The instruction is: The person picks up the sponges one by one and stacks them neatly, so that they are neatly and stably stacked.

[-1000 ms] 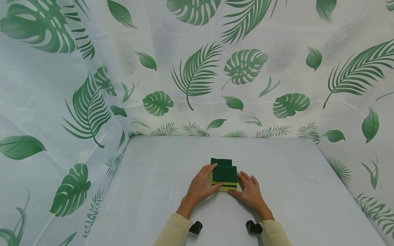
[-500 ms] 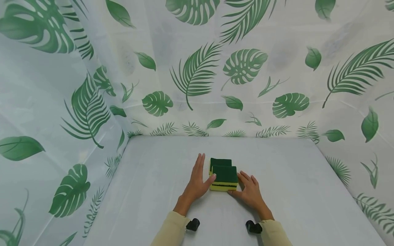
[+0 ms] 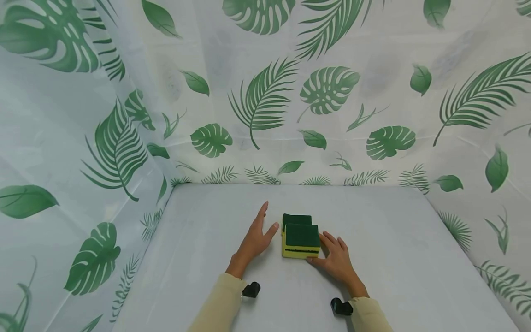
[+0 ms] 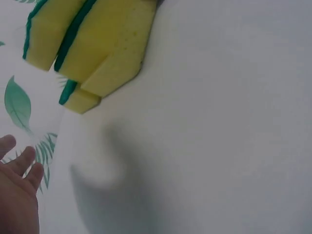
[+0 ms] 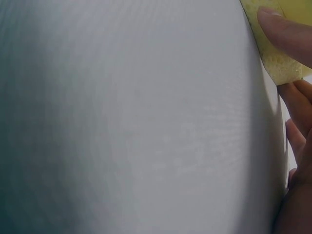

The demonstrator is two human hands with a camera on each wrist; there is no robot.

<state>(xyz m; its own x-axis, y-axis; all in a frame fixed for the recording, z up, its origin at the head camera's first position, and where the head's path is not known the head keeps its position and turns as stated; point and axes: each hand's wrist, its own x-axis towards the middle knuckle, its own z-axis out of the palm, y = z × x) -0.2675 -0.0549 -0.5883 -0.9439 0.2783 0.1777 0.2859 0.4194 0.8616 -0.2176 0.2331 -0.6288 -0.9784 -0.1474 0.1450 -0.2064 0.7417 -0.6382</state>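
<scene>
Yellow sponges with dark green scouring tops sit stacked near the table's middle. The front stack [image 3: 302, 240] shows one sponge on top of another, and a rear sponge [image 3: 297, 219] peeks out behind it. My right hand [image 3: 335, 258] holds the right end of the front stack, thumb on its near face and fingers along its side. In the right wrist view the thumb [image 5: 287, 36] presses the yellow foam of the lower sponge [image 5: 280, 66]. Left of the stack, apart from it, my left hand [image 3: 253, 240] hovers with fingers spread and nothing in it.
A white table surface [image 3: 207, 221] lies under the sponges. Leaf-printed white sheeting [image 3: 274, 157] rises behind it and along both sides. A black wrist mount [image 3: 251, 289] sits at the left sleeve, another mount [image 3: 342, 306] at the right.
My left hand has let go of the front stack and moved away to the left, its fingers opening out. The right hand and the sponges stay in place.
</scene>
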